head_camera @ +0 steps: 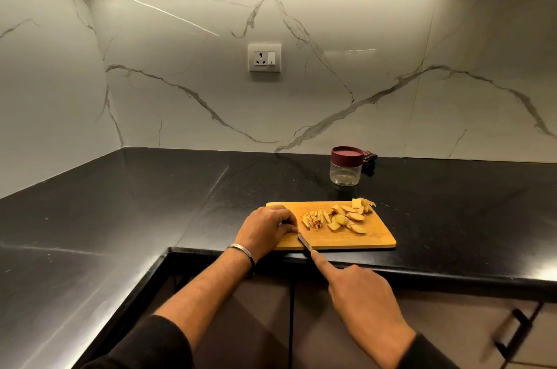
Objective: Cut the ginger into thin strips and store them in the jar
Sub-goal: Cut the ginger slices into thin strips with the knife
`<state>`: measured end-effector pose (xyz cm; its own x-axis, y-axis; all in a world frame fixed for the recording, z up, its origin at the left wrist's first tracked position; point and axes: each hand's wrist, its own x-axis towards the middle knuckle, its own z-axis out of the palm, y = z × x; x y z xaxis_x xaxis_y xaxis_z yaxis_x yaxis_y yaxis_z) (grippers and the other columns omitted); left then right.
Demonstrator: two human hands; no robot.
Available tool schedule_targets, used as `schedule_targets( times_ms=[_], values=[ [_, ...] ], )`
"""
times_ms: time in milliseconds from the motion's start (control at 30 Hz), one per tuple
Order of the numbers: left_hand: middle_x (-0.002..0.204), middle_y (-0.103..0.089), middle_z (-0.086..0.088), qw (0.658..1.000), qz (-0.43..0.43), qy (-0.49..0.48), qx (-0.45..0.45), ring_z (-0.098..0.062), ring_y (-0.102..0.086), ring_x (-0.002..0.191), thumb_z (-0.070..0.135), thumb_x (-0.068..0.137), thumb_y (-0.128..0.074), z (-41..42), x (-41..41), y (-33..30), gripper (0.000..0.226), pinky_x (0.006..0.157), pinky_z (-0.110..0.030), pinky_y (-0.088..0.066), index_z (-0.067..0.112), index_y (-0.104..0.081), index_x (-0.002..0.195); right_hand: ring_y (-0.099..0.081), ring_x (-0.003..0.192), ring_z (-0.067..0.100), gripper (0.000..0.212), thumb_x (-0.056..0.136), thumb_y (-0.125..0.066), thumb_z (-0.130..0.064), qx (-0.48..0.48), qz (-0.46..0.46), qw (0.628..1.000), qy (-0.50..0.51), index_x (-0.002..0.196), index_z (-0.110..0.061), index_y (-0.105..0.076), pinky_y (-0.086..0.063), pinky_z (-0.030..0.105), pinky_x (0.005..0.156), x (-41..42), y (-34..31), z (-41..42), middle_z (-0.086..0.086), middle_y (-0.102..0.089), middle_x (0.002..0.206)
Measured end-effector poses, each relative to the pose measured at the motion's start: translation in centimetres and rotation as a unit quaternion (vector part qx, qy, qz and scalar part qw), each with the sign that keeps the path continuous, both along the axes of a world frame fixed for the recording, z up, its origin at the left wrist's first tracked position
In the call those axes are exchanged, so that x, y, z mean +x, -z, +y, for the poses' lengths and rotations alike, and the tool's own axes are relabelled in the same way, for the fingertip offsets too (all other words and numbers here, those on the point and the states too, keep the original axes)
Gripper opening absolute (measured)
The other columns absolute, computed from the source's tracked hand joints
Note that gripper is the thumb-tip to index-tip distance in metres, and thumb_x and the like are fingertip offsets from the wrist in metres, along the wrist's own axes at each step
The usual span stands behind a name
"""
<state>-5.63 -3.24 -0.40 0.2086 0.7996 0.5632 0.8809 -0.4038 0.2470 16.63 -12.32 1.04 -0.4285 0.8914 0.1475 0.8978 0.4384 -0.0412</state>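
Observation:
A wooden cutting board (pixel 373 237) lies near the front edge of the black counter. On it sit thin ginger strips (pixel 313 219) and, to their right, a heap of thicker ginger slices (pixel 349 218). My left hand (pixel 266 228) rests with curled fingers on the board's left end, just left of the strips; whether it holds a piece is hidden. My right hand (pixel 358 287) grips a knife (pixel 304 242), index finger stretched along its spine, the tip at my left fingertips. A clear jar (pixel 345 171) with a maroon lid stands behind the board.
The black counter (pixel 120 218) runs in an L along the marble-look wall, with a wall socket (pixel 264 57) above. A small dark object (pixel 370 161) lies behind the jar. A cabinet handle (pixel 512 329) shows below the counter at right.

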Motion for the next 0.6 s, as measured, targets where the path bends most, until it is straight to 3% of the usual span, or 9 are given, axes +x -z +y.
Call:
schedule_targets(
  times_ms=[200, 433, 600],
  values=[
    [0.108, -0.07, 0.006, 1.0, 0.018, 0.005, -0.008, -0.007, -0.065, 0.094, 0.028, 0.093, -0.066, 0.15, 0.03, 0.01, 0.014, 0.086, -0.024, -0.055, 0.023, -0.075, 0.102, -0.063, 0.091, 0.019, 0.063, 0.109, -0.034, -0.026, -0.001, 0.005, 1.0, -0.001, 0.157, -0.045, 0.001, -0.044, 0.034, 0.071, 0.12, 0.07, 0.14, 0.001, -0.062, 0.098],
    [0.117, -0.065, 0.008, 0.999, 0.043, 0.014, -0.02, -0.007, -0.061, 0.102, 0.029, 0.095, -0.062, 0.12, 0.06, -0.11, 0.024, 0.089, -0.022, -0.052, 0.031, -0.072, 0.117, -0.055, 0.078, 0.017, 0.06, 0.109, -0.033, -0.031, -0.003, 0.027, 1.0, 0.002, 0.157, -0.046, 0.0, -0.046, 0.032, 0.071, 0.21, 0.15, 0.14, -0.003, -0.049, 0.085],
    [0.122, -0.064, 0.005, 0.999, 0.038, 0.018, -0.018, -0.01, -0.061, 0.105, 0.025, 0.096, -0.061, 0.3, 0.06, 0.03, 0.033, 0.092, -0.022, -0.051, 0.029, -0.064, 0.129, -0.044, 0.069, 0.013, 0.058, 0.109, -0.031, -0.035, -0.003, 0.048, 0.999, 0.007, 0.157, -0.047, -0.002, -0.038, 0.028, 0.066, 0.26, -0.04, 0.04, -0.004, -0.048, 0.084]
  ],
)
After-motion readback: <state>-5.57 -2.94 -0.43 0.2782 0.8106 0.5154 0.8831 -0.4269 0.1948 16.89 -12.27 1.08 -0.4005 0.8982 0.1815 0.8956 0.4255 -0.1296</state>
